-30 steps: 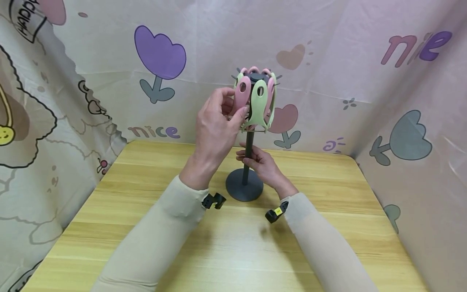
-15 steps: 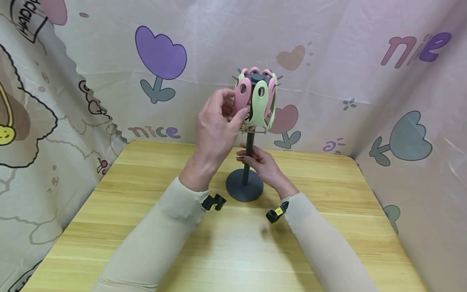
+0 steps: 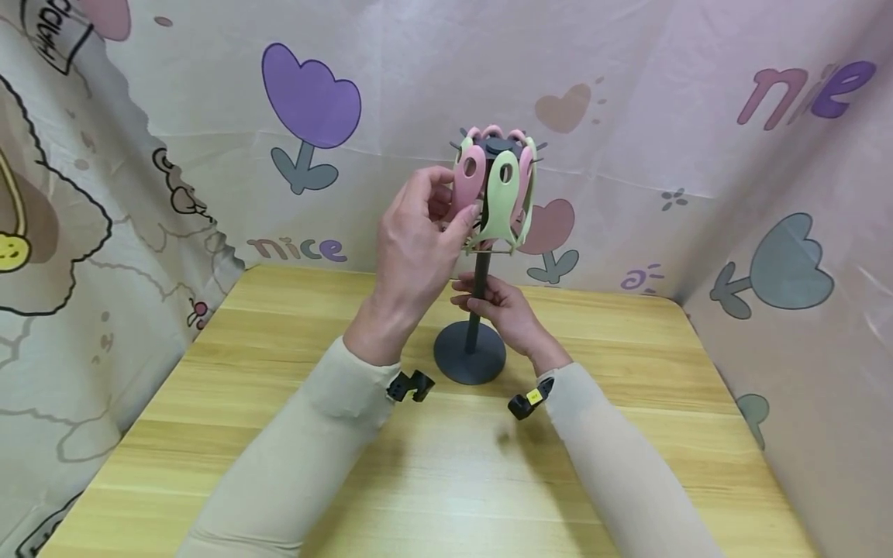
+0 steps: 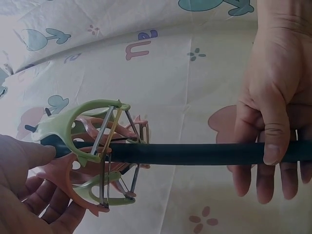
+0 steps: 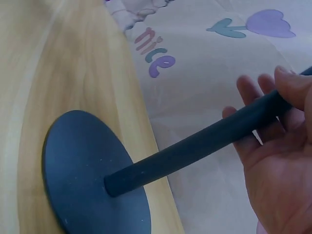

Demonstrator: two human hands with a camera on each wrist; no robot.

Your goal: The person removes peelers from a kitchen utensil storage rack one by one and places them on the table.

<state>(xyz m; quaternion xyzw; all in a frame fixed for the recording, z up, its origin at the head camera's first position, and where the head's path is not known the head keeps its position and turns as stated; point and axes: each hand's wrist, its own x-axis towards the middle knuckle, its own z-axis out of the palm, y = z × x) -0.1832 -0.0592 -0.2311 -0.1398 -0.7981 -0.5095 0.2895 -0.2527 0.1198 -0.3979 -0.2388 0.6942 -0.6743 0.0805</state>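
A dark upright stand carries several pink and green Y-shaped peelers hung in a ring on short prongs at its top. My left hand (image 3: 412,240) holds a pink peeler (image 3: 469,172) on the ring's near left side, its thumb in front. Beside it hangs a green peeler (image 3: 503,190), handle up and blade end down. Metal blades (image 4: 104,130) show in the left wrist view. Lower down, my right hand (image 3: 512,314) grips the stand's pole (image 5: 195,141), thumb on one side and fingers on the other. The round base (image 3: 452,353) sits flat on the table.
The wooden table (image 3: 279,418) reaches back to a printed cloth (image 3: 432,70), which also hangs at both sides. Small black cameras (image 3: 412,385) are strapped at both wrists. The stand is near the table's back edge.
The head view has shifted slightly. Both hands keep their places on the peeler and the pole.
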